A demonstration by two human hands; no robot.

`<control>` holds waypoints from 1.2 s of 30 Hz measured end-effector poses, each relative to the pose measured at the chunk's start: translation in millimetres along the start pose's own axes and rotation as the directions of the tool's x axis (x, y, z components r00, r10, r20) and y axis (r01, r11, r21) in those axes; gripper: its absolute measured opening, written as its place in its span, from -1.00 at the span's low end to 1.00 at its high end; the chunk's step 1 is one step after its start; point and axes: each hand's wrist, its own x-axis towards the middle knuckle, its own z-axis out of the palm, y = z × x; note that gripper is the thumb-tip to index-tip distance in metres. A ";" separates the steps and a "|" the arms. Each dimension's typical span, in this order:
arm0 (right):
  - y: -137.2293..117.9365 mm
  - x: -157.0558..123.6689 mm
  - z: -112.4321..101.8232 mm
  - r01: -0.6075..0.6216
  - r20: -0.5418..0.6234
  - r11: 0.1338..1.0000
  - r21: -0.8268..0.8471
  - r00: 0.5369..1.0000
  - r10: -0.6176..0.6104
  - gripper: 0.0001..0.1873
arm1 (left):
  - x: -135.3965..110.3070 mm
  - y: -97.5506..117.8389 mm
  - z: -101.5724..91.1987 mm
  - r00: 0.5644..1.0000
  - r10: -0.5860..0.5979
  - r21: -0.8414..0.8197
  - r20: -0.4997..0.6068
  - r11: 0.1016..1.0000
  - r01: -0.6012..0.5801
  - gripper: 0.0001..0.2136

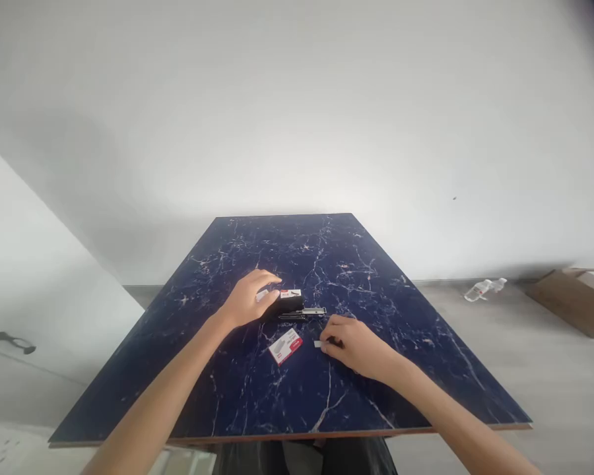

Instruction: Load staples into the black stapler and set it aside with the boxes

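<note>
A black stapler (292, 315) lies mid-table with its metal staple tray (314, 311) sticking out to the right. Just behind it stands a small dark box with a white and red top (291, 293). My left hand (251, 297) is beside this box, thumb and fingers apart, the thumb near its left end; whether it touches is hard to see. Between the thumb and fingertips of my right hand (349, 344) is a short pale strip (317, 344), which looks like staples. A white and red staple box (286, 346) lies flat, tilted, between my hands.
The dark blue marbled table (277, 244) reaches back to a white wall. On the floor at right lie a clear plastic bottle (480, 289) and a brown cardboard box (574, 300). A white cabinet with a dark handle (14, 342) stands at left.
</note>
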 end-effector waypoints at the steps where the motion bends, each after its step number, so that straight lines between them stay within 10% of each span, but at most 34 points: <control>1: -0.4 3.0 -2.0 0.035 0.017 0.999 -0.029 0.999 -0.034 -0.76 | -2.3 -4.8 5.3 1.000 0.003 -0.010 0.004 1.000 -0.003 -0.71; 7: -5.2 18.3 -3.9 0.106 0.058 0.972 -0.211 0.994 -0.096 -0.80 | -19.0 -14.9 4.0 0.990 -0.003 -0.021 0.140 1.000 0.006 -0.64; 13: -5.3 32.0 -30.5 0.230 0.088 0.968 0.099 0.967 -0.239 -0.77 | -18.9 -20.5 1.5 0.990 -0.040 -0.078 0.137 0.996 0.051 -0.67; 18: 11.9 62.1 -60.2 0.094 -0.159 0.960 0.265 0.986 -0.053 -0.72 | -17.6 -19.2 10.1 0.979 -0.036 -0.052 0.201 0.998 0.047 -0.61; 36: 30.6 60.4 -16.2 0.077 -0.216 0.958 0.277 0.976 -0.016 -0.84 | -15.9 -10.3 23.1 0.992 -0.023 -0.003 0.124 1.000 0.023 -0.80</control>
